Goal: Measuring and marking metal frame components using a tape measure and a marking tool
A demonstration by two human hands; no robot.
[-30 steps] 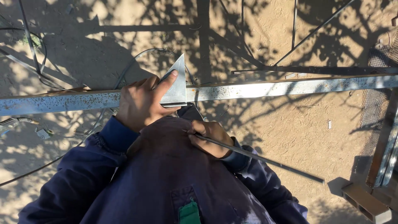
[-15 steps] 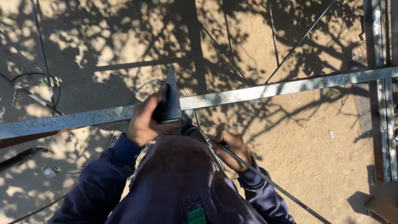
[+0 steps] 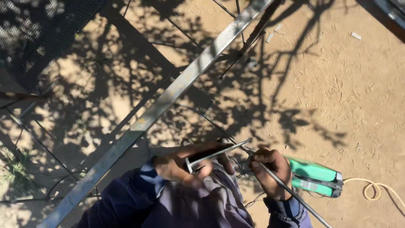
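Sandy ground (image 3: 337, 84) under branch shadows lies outdoors, crossed by a long steel bar (image 3: 177, 88). Below the bar, the left hand (image 3: 190, 162) grips a short metal piece (image 3: 217, 153); the right hand (image 3: 270, 171) closes on a thin rod (image 3: 291, 192), cut off at the bottom edge. A green tool (image 3: 314, 176) sits partly hidden behind that hand.

harsh sunlight, dappled tree shadows, sharp focus.
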